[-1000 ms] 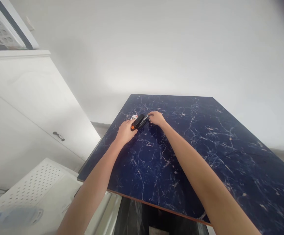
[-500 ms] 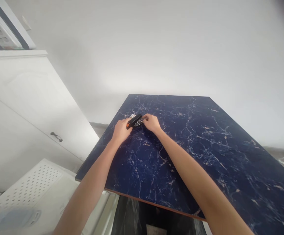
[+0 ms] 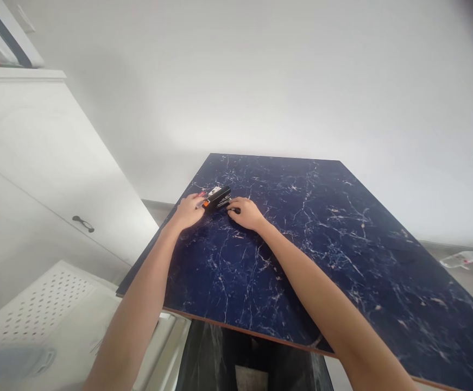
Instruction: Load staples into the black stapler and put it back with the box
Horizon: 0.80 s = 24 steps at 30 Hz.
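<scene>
A black stapler with an orange part at its left end and metal showing along its lower right lies tilted near the far left of the blue table. My right hand is closed at the stapler's right end, with a dark piece of it between thumb and fingers. On the other side, my left hand has its thumb and fingers around a small red-and-clear packet, mostly hidden by the fingers. Just behind the stapler shows a small white printed box.
The blue marble-patterned table meets a pale wall at the back. A white cabinet stands to the left, above a white perforated surface. Clear plastic lies beyond the table's right edge.
My left hand has let go of the stapler's left end and moved left to the small packet. My right hand stays at the stapler's right end. The view has shifted slightly.
</scene>
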Tool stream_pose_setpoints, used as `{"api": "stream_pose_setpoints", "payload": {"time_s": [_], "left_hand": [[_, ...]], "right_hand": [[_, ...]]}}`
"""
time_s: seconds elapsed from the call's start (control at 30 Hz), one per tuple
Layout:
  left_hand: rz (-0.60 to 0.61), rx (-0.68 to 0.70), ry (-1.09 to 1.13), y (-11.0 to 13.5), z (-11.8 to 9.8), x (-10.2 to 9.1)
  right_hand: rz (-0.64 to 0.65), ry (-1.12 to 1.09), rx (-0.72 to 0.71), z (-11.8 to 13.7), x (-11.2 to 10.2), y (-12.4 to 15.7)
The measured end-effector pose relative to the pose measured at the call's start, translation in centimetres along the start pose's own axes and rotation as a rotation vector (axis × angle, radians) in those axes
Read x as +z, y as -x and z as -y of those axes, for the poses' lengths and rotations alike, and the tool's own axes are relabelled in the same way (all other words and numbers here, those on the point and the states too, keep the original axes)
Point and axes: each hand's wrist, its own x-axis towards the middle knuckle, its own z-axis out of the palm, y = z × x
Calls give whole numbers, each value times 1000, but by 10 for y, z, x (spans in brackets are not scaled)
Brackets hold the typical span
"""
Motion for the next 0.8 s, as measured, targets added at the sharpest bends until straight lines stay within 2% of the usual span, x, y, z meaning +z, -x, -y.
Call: {"api": "stream_pose_setpoints", "payload": {"time_s": [0.1, 0.17, 0.27, 0.37, 0.43, 0.53, 0.6, 0.7, 0.8], "left_hand": [[13, -47, -47, -2, 6, -4], [-31, -81, -83, -1, 8, -8], [-196, -93, -136, 4, 3, -20], [-377, -78, -159, 16, -12, -33], [-354, 33, -157, 27, -27, -33], [-175, 312, -160, 43, -45, -20], [-85, 430, -161, 50, -49, -9], [-60, 429, -104, 51, -40, -1], [-196, 288, 24, 40, -26, -2]], "right_hand": [[-127, -69, 82, -3, -2, -1], [-169, -93, 154, -4, -4, -2], [-188, -131, 233, -6, -8, -2], [-213, -176, 302, -8, -11, 0], [-230, -185, 328, -9, -11, 0], [-239, -179, 330, -10, -11, 0], [-232, -177, 325, -9, -11, 0], [-212, -185, 315, -6, -12, 1], [-198, -202, 320, -4, -14, 1]]}}
